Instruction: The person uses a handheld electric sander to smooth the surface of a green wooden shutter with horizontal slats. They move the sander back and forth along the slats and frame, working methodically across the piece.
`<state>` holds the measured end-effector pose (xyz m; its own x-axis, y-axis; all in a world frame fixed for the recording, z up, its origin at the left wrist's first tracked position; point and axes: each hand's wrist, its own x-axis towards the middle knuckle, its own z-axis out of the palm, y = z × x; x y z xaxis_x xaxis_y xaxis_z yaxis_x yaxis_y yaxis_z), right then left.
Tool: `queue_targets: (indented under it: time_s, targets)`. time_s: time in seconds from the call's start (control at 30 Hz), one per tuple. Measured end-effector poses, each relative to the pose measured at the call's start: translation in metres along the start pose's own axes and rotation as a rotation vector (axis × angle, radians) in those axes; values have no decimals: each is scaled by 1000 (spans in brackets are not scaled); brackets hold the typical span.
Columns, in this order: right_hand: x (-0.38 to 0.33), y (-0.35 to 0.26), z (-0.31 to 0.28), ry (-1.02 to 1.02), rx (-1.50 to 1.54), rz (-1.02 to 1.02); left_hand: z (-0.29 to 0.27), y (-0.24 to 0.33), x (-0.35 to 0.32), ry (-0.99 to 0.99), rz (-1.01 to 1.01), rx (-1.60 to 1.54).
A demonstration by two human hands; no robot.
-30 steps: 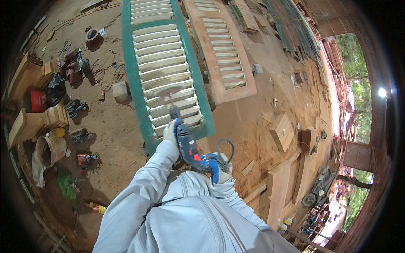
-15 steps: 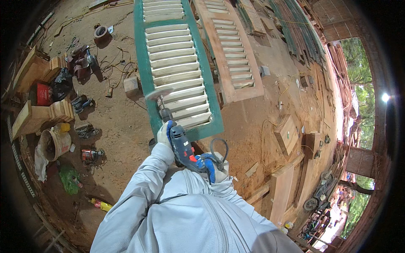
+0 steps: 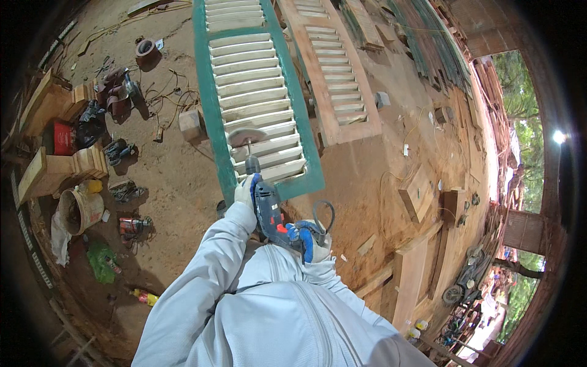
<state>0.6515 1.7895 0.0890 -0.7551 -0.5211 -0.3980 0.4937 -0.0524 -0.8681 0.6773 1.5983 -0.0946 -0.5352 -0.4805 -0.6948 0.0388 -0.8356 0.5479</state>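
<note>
Clamped round the front of a dark blue drill [image 3: 266,205], the grip of the left hand [image 3: 244,190] sits just behind the chuck, while the right hand [image 3: 314,242] is closed on the handle at the rear; both wear white and blue gloves. Beside the right hand, a black cable [image 3: 332,211] curves up in a loop. From the chuck, a thin shaft carries a round disc [image 3: 243,136], blurred, over the lower white slats of a green-framed shutter [image 3: 309,153]; whether it touches them, I cannot tell. The drill itself lies between the person's chest and the shutter's near end, its nose pointing away. To the right of that shutter, a second one with a bare, pinkish-brown frame [image 3: 330,122] stretches alongside. Over on the left, the earthen ground [image 3: 177,232] holds a pale bucket [image 3: 92,211], a red container [image 3: 63,138], a red and black tool [image 3: 129,227] and a green plastic bag [image 3: 99,258]. On the right, a thick wooden block [image 3: 417,194] lies near a long plank [image 3: 408,278].
</note>
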Motion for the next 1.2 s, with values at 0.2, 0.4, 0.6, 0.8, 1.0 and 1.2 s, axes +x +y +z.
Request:
queue_targets:
  time_s: [0.2,0.4,0.6,0.8,1.0,1.2]
  targets:
    - [-1,1,-3,33,-185,-142,25,6,0,-1,-32,-29]
    - [-1,25,-14,-48,-153,-67,-7,-7,3,15,-103,-142]
    - [12,4,-33,145,-147,-98,40,-14,14,-1,-161,-18]
    - [29,-27,-60,134,-151,-171,96,-34,31,-96,-153,-112]
    - [51,-86,-82,19,-378,-99,124,-47,6,-48,-161,-358]
    - [76,-99,-88,-53,-370,-4,128,-61,16,-48,-297,-436]
